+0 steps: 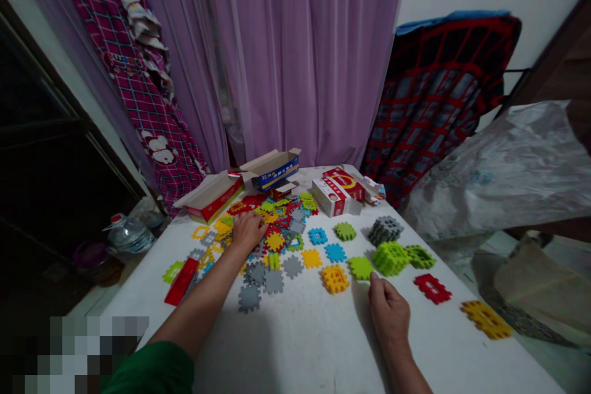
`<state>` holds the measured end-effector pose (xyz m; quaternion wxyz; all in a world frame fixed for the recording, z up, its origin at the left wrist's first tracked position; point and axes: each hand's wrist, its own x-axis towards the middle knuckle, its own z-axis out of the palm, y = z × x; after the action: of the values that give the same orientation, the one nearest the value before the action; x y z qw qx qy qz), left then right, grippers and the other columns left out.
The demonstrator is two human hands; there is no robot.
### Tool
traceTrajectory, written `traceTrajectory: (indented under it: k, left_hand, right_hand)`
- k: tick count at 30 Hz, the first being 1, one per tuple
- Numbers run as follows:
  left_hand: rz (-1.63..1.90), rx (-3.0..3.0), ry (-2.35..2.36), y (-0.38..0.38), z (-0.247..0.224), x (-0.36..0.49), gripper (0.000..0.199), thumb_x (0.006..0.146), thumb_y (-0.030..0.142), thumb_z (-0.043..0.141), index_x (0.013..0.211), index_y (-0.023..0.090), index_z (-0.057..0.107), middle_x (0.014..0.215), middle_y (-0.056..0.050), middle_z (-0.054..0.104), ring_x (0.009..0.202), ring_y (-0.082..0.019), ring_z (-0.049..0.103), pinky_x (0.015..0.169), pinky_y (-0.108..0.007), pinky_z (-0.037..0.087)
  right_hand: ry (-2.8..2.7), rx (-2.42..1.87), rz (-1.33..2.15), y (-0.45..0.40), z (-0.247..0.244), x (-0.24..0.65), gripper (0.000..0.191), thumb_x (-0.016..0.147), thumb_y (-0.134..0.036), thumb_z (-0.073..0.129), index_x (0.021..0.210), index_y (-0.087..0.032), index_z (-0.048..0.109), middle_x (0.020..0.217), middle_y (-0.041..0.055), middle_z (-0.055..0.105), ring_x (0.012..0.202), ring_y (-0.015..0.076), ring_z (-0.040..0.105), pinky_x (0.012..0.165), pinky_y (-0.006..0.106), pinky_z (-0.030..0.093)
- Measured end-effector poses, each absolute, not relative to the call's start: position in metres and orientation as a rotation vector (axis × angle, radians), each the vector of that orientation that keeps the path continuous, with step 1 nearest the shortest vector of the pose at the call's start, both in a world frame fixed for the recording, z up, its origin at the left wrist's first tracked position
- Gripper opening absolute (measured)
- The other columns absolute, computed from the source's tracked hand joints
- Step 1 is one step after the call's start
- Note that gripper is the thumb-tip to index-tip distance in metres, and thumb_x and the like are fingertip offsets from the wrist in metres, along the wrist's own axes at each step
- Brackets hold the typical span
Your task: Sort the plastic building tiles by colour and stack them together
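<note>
My left hand (249,231) reaches into a heap of coloured interlocking plastic pieces; its fingers curl down, and what they touch is hidden. My right hand (388,311) rests on the white table (318,345) with fingers curled, just below a flat green square piece (361,268); nothing can be made out in it. Near it lie a stack of lime green pieces (390,258), a yellow stack (335,279), a grey stack (385,230) and a red piece (433,289). Blue squares (335,252) and a yellow square (311,258) lie between the heap and the stacks.
Open boxes stand at the back: a red one (215,197), a blue one (276,173) and a red-and-white one (333,194). A long red piece (181,281) lies by my left forearm. More yellow pieces (487,319) sit at the right edge.
</note>
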<state>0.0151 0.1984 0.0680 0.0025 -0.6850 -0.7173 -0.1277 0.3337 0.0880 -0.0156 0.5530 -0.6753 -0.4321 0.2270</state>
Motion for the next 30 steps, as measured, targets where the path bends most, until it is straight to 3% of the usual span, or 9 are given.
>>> traceTrajectory:
  k: [4,9,12,16,19,23,30]
  left_hand:
    - [-0.388,-2.17,-2.211,0.209,0.066,0.025,0.024,0.084,0.031,0.062,0.104,0.025,0.073,0.117,-0.01,0.066,0.116,-0.029,0.052,0.101,-0.044,0.033]
    - [-0.449,-2.208,-2.224,0.227,0.065,0.035,0.01,0.078,0.025,0.067,0.084,0.022,0.075,0.106,-0.011,0.069,0.116,-0.031,0.053,0.105,-0.045,0.029]
    - [-0.57,-2.218,-2.262,0.23,0.07,0.036,0.012,0.081,0.026,0.063,0.077,0.022,0.074,0.1,-0.01,0.071,0.113,-0.03,0.057,0.104,-0.044,0.032]
    - [-0.845,-2.214,-2.369,0.227,0.074,0.036,0.023,0.088,0.034,0.055,0.093,0.025,0.075,0.104,-0.006,0.072,0.105,-0.025,0.062,0.09,-0.035,0.043]
    - [-1.06,-2.244,-2.519,0.218,0.069,0.039,0.029,0.089,0.038,0.052,0.095,0.021,0.074,0.088,-0.003,0.074,0.082,-0.019,0.066,0.071,-0.028,0.047]
    - [-1.317,-2.292,-2.714,0.198,0.055,0.049,0.034,0.087,0.045,0.054,0.091,0.017,0.073,0.076,-0.001,0.072,0.057,-0.012,0.059,0.051,-0.021,0.042]
    - [-1.529,-2.288,-2.879,0.167,0.042,0.054,0.031,0.08,0.046,0.061,0.081,0.016,0.07,0.077,-0.003,0.073,0.05,-0.007,0.053,0.045,-0.017,0.036]
  right_hand:
    - [-1.032,-1.601,0.551,0.088,-0.02,0.336,0.055,0.078,-0.07,0.049,0.052,-0.023,0.039,0.047,-0.0041,0.038,0.05,0.0129,0.039,0.05,0.026,0.033]
    - [-1.048,-1.577,0.556,0.088,-0.019,0.336,0.056,0.077,-0.071,0.051,0.051,-0.023,0.038,0.046,-0.0039,0.038,0.05,0.013,0.039,0.048,0.025,0.034]
    - [-1.017,-1.576,0.539,0.089,-0.017,0.333,0.058,0.077,-0.073,0.049,0.05,-0.023,0.038,0.046,-0.004,0.037,0.049,0.0127,0.039,0.048,0.026,0.033]
    - [-1.039,-1.594,0.549,0.089,-0.015,0.333,0.058,0.077,-0.074,0.048,0.05,-0.023,0.039,0.047,-0.0041,0.037,0.05,0.0127,0.039,0.049,0.025,0.033]
    - [-1.045,-1.596,0.551,0.088,-0.011,0.333,0.058,0.076,-0.074,0.047,0.05,-0.023,0.04,0.047,-0.0038,0.037,0.049,0.0129,0.039,0.048,0.026,0.033]
    - [-1.055,-1.587,0.544,0.087,-0.007,0.332,0.059,0.075,-0.076,0.048,0.049,-0.023,0.041,0.046,-0.0037,0.037,0.049,0.0131,0.039,0.048,0.026,0.033]
    - [-1.063,-1.587,0.552,0.087,-0.007,0.333,0.058,0.076,-0.075,0.047,0.049,-0.024,0.039,0.045,-0.0041,0.037,0.049,0.0129,0.039,0.049,0.026,0.033]
